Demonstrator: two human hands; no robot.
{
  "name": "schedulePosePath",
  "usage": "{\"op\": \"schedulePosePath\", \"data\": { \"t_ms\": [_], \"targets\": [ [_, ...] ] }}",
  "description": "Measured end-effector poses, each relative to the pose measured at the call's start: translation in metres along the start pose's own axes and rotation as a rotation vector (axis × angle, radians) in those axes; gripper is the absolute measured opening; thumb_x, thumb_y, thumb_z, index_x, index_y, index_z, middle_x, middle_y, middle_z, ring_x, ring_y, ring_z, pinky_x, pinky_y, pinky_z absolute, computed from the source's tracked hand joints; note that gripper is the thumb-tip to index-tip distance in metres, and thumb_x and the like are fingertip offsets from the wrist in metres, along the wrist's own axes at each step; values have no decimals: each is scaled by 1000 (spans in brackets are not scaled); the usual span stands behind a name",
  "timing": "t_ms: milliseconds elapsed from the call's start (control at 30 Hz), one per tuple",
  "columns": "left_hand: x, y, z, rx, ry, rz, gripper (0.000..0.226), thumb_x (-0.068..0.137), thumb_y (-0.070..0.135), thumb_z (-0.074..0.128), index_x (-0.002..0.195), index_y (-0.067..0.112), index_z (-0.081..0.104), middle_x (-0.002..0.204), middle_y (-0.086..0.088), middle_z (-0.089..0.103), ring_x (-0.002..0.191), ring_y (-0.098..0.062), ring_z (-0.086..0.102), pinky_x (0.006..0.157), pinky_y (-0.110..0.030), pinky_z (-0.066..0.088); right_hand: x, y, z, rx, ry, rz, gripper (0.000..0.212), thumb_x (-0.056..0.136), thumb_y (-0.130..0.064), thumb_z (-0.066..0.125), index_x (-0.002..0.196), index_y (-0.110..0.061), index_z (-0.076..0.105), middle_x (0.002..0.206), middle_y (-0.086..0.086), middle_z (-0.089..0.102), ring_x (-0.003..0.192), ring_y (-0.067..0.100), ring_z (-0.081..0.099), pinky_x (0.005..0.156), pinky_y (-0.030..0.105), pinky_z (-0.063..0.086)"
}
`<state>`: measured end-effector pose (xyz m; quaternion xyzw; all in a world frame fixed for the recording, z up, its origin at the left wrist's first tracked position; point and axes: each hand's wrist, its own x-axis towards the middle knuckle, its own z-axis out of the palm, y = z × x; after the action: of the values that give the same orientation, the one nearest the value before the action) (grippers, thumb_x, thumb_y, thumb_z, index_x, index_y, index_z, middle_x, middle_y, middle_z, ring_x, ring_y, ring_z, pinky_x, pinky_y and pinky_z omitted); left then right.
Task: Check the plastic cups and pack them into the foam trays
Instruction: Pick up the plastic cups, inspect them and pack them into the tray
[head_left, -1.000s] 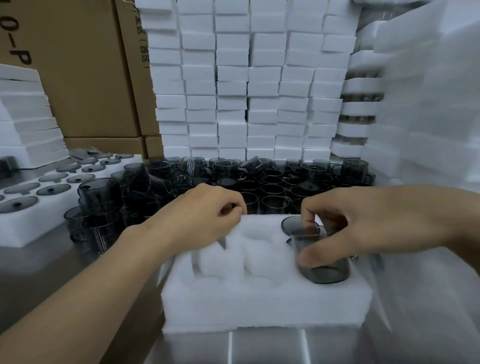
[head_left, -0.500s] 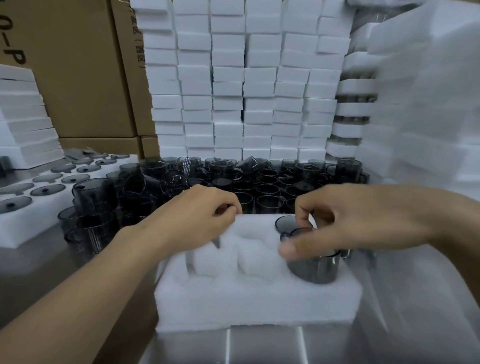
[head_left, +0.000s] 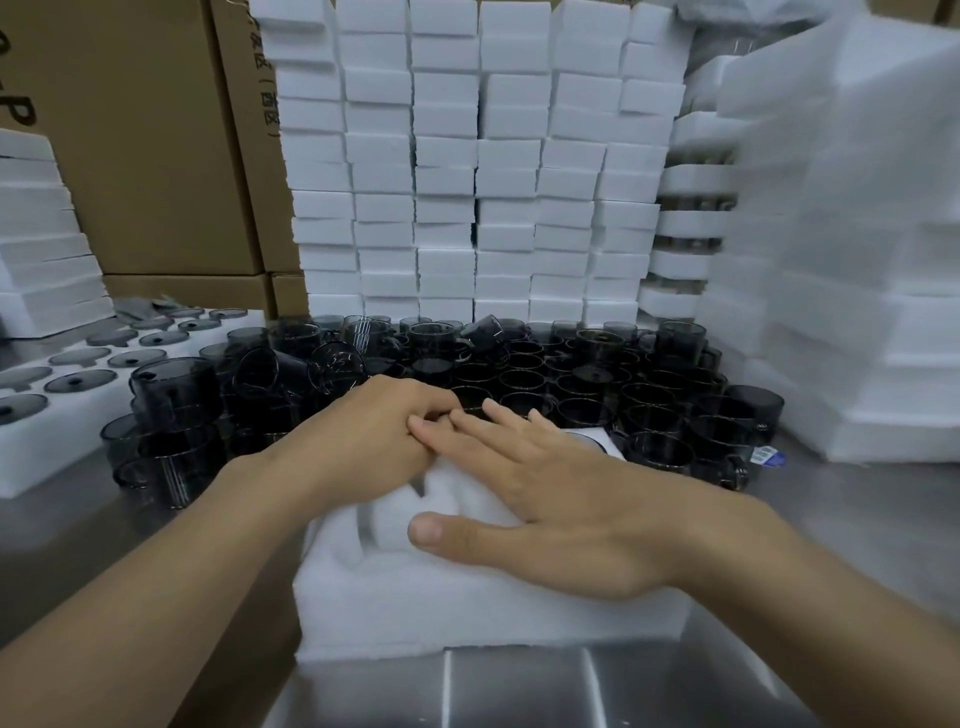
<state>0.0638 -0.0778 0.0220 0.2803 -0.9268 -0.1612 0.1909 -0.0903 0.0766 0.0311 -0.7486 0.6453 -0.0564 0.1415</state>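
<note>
Single head-worn view, looking forward and down, close over foam tray (head_left: 467, 613)

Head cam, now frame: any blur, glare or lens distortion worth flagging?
Head view: foam stacks at right smeared by blur, edges lost; middle foam stacks bow from wide-angle distortion; steel table shows soft streaky reflections near the bottom; left hand, right hand and dark cups fairly sharp; lighting even, shadows faint.

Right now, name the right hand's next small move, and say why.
Probably lift the right hand and reach to the pile of smoky cups for another. It lies flat, fingers straight, on the foam tray, pockets beside its thumb look empty, and the left hand grips the tray's far edge.
</note>
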Motion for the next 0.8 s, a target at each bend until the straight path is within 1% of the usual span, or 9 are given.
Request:
{"op": "schedulePosePath", "data": {
  "t_ms": [133,200,267,367,433,500,567,667,800],
  "targets": [
    [0,2,0,-11,6,-16,26,86,29,49,95,27,73,83,6,75,80,-20,71,74,-49,60,-2,1,-4,92,136,-69,79,90,-90,28,161,-65,2,173,-32,-2,157,-7,-20,131,36,-14],
    [-1,4,0,-6,-12,3,25,91,36,48,98,34,72,88,7,76,78,-14,74,75,-41,60,-4,5,-11,154,313,-116,74,93,-86,28,162,-60,17,171,-33,14,158,-10,-10,131,33,-3],
    [-2,7,0,-3,-9,9,30,89,45,42,97,38,71,91,8,76,78,-7,76,78,-42,61,-3,8,-16,198,400,-120,72,94,-86,22,161,-59,20,168,-36,19,156,-14,-8,128,28,5],
    [-2,5,-1,25,0,-8,31,81,37,42,89,25,70,84,6,74,78,-16,72,76,-48,58,6,9,-4,93,158,-84,76,90,-90,11,160,-65,-3,172,-34,-5,155,-11,-23,131,34,-12],
    [-3,5,-1,23,-3,-38,25,78,33,43,80,23,66,73,5,70,72,-19,66,73,-53,56,9,13,5,51,102,-75,76,90,-92,11,158,-67,-11,171,-35,-10,155,-7,-25,131,37,-13],
    [-4,6,-1,-26,-3,-62,22,83,36,45,75,25,63,68,2,68,64,-14,64,70,-55,57,10,15,5,160,182,-112,72,92,-91,17,158,-68,-1,169,-40,7,159,-7,-9,131,35,0],
    [-5,9,-3,-24,-16,-71,27,86,43,44,82,33,69,72,4,73,65,-8,70,69,-52,60,12,20,1,273,318,-158,65,97,-85,26,157,-63,23,158,-35,37,154,-7,21,125,31,23],
    [-6,14,-5,70,41,-59,34,85,51,42,97,41,72,78,11,74,68,-3,70,70,-43,59,16,34,-3,189,483,-109,64,97,-83,29,149,-50,48,143,-29,54,137,-5,44,115,33,42],
    [-2,9,-12,329,479,16,17,95,39,58,99,37,75,86,16,68,88,-11,63,85,-42,48,20,50,-3,181,427,33,53,96,-77,43,132,-43,62,125,-24,62,117,-2,58,104,35,51]
  ]
}}
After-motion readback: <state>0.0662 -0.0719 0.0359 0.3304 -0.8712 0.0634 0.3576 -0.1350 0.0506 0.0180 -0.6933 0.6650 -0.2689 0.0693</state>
